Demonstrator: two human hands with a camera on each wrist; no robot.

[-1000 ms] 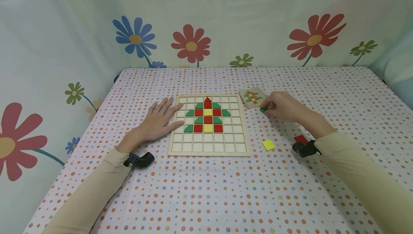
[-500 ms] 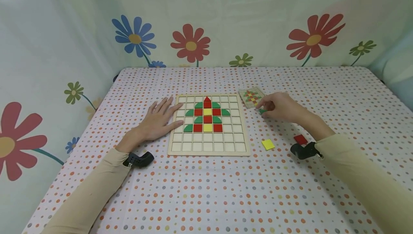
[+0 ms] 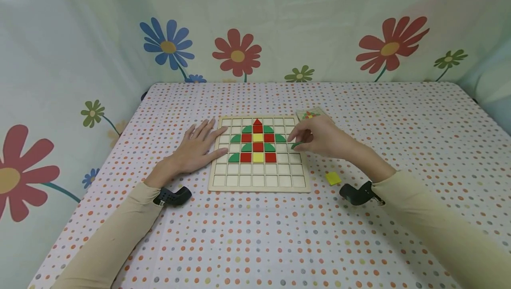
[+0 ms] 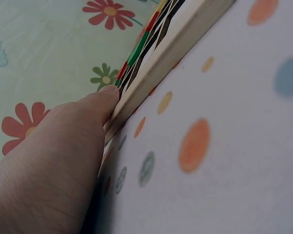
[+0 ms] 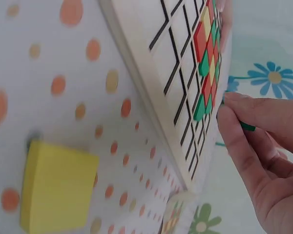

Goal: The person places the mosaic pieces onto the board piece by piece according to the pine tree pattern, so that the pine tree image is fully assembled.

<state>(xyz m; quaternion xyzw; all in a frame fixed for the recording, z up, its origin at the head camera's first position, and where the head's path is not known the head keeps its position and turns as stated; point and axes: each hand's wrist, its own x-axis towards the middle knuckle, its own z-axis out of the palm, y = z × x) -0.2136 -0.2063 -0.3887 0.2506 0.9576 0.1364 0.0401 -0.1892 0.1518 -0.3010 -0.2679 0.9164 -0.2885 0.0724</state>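
Note:
A wooden grid board lies flat on the table, with red, yellow and green tiles forming a tree-like pattern in its cells. My left hand rests spread at the board's left side, thumb and index finger over its edge. Between thumb and fingers, my right hand pinches a green tile above the board's right columns. In the right wrist view the green tile shows only partly behind the fingers. The lowest tiled row holds one green quarter-round tile at its left end and a red square at its right.
A yellow square tile lies on the dotted tablecloth right of the board. Behind the right hand, a pattern card is partly covered. A flowered cloth hangs along the table's back edge.
My right hand has moved left with the green tile, from beside the pattern card to over the board's right side. The red loose tile is now hidden behind the right arm. The left hand stays put.

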